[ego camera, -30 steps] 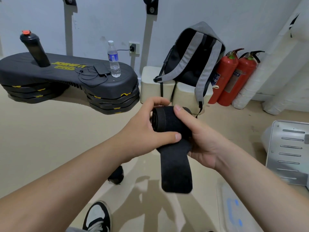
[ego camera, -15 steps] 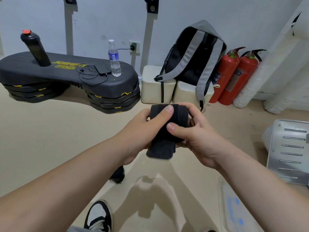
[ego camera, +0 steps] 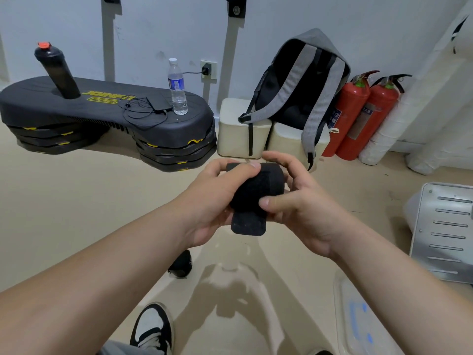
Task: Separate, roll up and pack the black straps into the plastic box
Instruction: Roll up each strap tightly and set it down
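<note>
The long tail that hung below my hands a second ago is nearly all wound in; only a short flap is left under the roll, which is fatter than before.

I hold the black strap [ego camera: 258, 189] in the air at the centre of the frame, above the floor [ego camera: 76, 213], between both hands. My left hand [ego camera: 215, 198] grips its left end, the thumb laid across the top and the fingers curled out of sight behind. My right hand [ego camera: 304, 211] grips the right side, the thumb pressing the front of the roll just above the flap and the fingers arched over the far edge. The flap points down and towards me.

At the lower right of the frame, partly under my right forearm, lies a clear plastic box [ego camera: 350, 336] with blue marks, well apart from the strap. Above it at the right edge is a white slotted panel [ego camera: 445, 234].

In the upper left sits a black step platform [ego camera: 153, 124] carrying a dark bottle [ego camera: 57, 70] with a red cap and a water bottle [ego camera: 177, 89]. A grey backpack [ego camera: 309, 80] leans on pale blocks at upper centre, with two red fire extinguishers [ego camera: 358, 114] just to its right. My shoe [ego camera: 153, 329] shows at the bottom.
</note>
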`<state>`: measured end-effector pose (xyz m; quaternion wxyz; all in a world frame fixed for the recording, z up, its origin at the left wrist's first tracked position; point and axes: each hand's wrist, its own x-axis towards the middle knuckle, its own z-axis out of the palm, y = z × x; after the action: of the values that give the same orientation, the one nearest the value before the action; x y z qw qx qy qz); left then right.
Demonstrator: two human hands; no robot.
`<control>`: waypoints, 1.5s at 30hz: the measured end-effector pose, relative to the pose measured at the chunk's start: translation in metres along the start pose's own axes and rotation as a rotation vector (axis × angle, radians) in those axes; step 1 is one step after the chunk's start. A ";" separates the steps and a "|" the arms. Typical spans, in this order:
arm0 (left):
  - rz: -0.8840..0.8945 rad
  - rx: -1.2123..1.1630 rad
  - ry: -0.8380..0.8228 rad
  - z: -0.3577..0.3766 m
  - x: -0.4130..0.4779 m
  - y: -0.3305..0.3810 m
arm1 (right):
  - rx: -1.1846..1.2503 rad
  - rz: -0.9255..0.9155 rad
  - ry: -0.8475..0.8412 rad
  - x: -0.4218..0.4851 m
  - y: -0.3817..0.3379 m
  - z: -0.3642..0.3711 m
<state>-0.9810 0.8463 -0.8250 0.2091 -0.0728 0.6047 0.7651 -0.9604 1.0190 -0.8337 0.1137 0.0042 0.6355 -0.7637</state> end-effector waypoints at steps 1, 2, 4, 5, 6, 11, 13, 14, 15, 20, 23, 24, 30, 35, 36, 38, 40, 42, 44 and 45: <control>0.020 -0.010 0.010 -0.001 0.002 0.000 | 0.084 0.040 -0.001 0.001 -0.001 -0.001; 0.037 -0.019 0.016 -0.001 0.003 0.000 | 0.144 0.078 0.007 0.001 -0.002 -0.002; 0.061 -0.042 0.015 -0.001 0.005 -0.002 | 0.125 0.157 0.022 0.001 -0.006 -0.002; 0.067 -0.058 0.013 -0.001 0.005 -0.003 | 0.065 0.199 0.023 0.000 -0.008 0.000; 0.072 -0.070 0.014 0.000 0.004 -0.004 | 0.007 0.234 0.022 -0.001 -0.008 0.000; 0.114 -0.072 0.001 0.002 0.001 -0.005 | -0.128 0.277 0.006 -0.004 -0.010 0.000; 0.136 -0.079 -0.028 0.004 -0.001 -0.006 | -0.123 0.268 0.018 -0.004 -0.010 -0.001; 0.143 -0.083 -0.039 0.005 -0.002 -0.007 | -0.112 0.261 0.022 -0.004 -0.009 -0.001; 0.150 -0.081 -0.046 0.007 -0.003 -0.009 | -0.099 0.255 0.026 -0.004 -0.009 -0.001; 0.216 -0.004 -0.038 0.010 -0.004 -0.017 | -0.005 0.239 0.039 -0.003 -0.006 -0.006; 0.131 -0.068 -0.084 0.012 -0.005 -0.013 | -0.008 0.163 0.016 -0.002 -0.005 -0.011; 0.087 -0.111 -0.111 0.011 -0.004 -0.011 | -0.012 0.133 0.007 -0.001 -0.005 -0.013; -0.090 -0.084 -0.200 -0.001 0.008 -0.008 | -0.036 0.036 -0.070 -0.001 0.000 -0.023; -0.060 0.131 -0.218 -0.005 0.008 -0.016 | -0.252 0.137 -0.101 -0.005 0.000 -0.040; -0.051 0.186 -0.211 -0.004 0.006 -0.017 | -0.270 0.158 -0.093 -0.007 0.002 -0.041; -0.037 0.265 -0.208 0.000 0.000 -0.020 | -0.257 0.187 -0.075 -0.012 0.006 -0.039; -0.014 0.306 -0.199 0.005 -0.007 -0.023 | -0.241 0.199 -0.081 -0.019 0.007 -0.037; 0.014 0.342 -0.189 0.007 -0.016 -0.026 | -0.269 0.203 -0.127 -0.026 0.008 -0.037; 0.030 0.385 -0.182 0.005 -0.025 -0.029 | -0.328 0.221 -0.159 -0.033 0.010 -0.034; 0.030 0.397 -0.173 0.002 -0.030 -0.031 | -0.353 0.231 -0.163 -0.036 0.012 -0.031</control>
<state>-0.9409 0.8472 -0.8409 0.2589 0.0446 0.7244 0.6373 -0.9270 1.0532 -0.8457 0.2500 -0.0047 0.7433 -0.6204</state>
